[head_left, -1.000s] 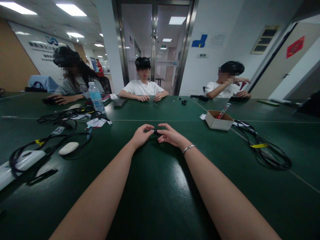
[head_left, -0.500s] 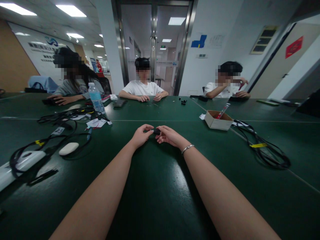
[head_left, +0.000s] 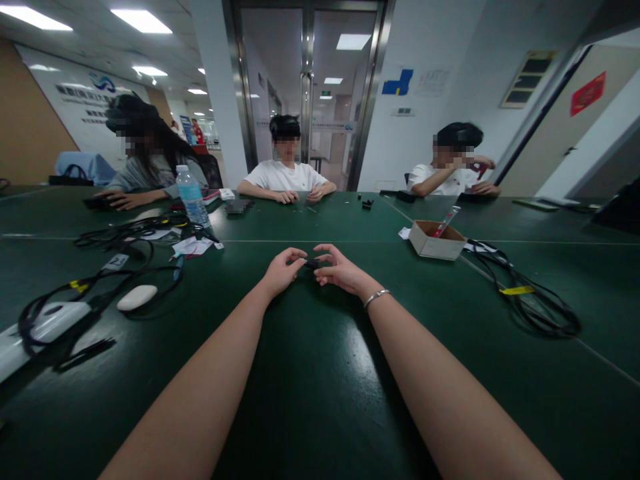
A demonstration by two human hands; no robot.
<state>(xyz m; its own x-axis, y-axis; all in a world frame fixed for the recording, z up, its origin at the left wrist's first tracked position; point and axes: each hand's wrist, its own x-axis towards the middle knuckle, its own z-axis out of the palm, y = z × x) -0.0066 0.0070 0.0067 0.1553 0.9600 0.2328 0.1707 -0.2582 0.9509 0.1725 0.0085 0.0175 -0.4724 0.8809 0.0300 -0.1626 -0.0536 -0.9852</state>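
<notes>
A small black piece (head_left: 313, 264), too small to name more closely, sits between my two hands above the dark green table (head_left: 320, 373). My left hand (head_left: 283, 272) pinches its left end between thumb and fingers. At its right end is my right hand (head_left: 343, 272), with thumb and index finger apart around the piece. Whether a right fingertip touches it I cannot tell. A silver bracelet (head_left: 376, 299) circles my right wrist.
Left lie coiled black cables (head_left: 145, 257), a white mouse-shaped object (head_left: 137, 298) and a water bottle (head_left: 193, 197). A small cardboard box (head_left: 436, 241) and another cable coil (head_left: 537, 303) are right. Three people sit across the table, small black parts (head_left: 367, 205) near them.
The fingers of my right hand have opened away from the black piece, the index finger lifting. My left hand keeps its pinch in the same place.
</notes>
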